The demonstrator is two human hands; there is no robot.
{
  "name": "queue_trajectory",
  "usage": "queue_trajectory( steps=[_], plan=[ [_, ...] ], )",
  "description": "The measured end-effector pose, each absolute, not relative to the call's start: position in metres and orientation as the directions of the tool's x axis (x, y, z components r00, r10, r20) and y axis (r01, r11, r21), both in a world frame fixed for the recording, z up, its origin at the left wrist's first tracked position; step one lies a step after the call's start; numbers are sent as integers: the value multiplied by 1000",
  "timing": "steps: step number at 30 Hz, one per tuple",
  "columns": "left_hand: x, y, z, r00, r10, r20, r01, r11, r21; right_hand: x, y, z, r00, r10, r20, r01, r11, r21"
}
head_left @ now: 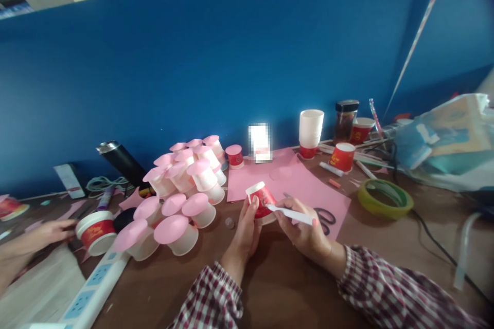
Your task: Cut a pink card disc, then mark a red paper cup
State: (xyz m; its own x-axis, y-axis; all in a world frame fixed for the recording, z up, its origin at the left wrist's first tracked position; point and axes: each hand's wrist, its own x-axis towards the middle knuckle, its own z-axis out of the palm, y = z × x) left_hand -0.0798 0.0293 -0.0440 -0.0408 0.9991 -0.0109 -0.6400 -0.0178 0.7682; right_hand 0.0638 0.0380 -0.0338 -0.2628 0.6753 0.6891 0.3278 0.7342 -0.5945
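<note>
My left hand (pixel 247 226) is wrapped round a small red-and-white paper cup (pixel 262 196), which is tilted above the table. In my right hand (pixel 309 231) is a white marker pen (pixel 293 215); its front end meets the side of the cup, and its back end looks pinkish. Below my hands a pale round rim shows, partly hidden. Pink paper sheets (pixel 258 180) lie just beyond, with black-handled scissors (pixel 326 220) beside my right hand. A little round clear object (pixel 229 223) rests left of my left hand.
Several paper cups topped with pink discs (pixel 175 229) crowd the left. A power strip (pixel 96 277) and another person's hand (pixel 50 234) near a cup lie farther left. Yellow-green tape (pixel 386 199), stacked cups (pixel 311 131) and a jar (pixel 345 121) stand right. A blue partition rises behind.
</note>
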Motion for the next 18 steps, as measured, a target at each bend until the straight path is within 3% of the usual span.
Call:
queue_trajectory(
  steps=[18],
  plan=[
    [-82,30,-46,-23,1000,-12,-655,-6,756,66,41,-35,-231,724,650,324,688,-650]
  ],
)
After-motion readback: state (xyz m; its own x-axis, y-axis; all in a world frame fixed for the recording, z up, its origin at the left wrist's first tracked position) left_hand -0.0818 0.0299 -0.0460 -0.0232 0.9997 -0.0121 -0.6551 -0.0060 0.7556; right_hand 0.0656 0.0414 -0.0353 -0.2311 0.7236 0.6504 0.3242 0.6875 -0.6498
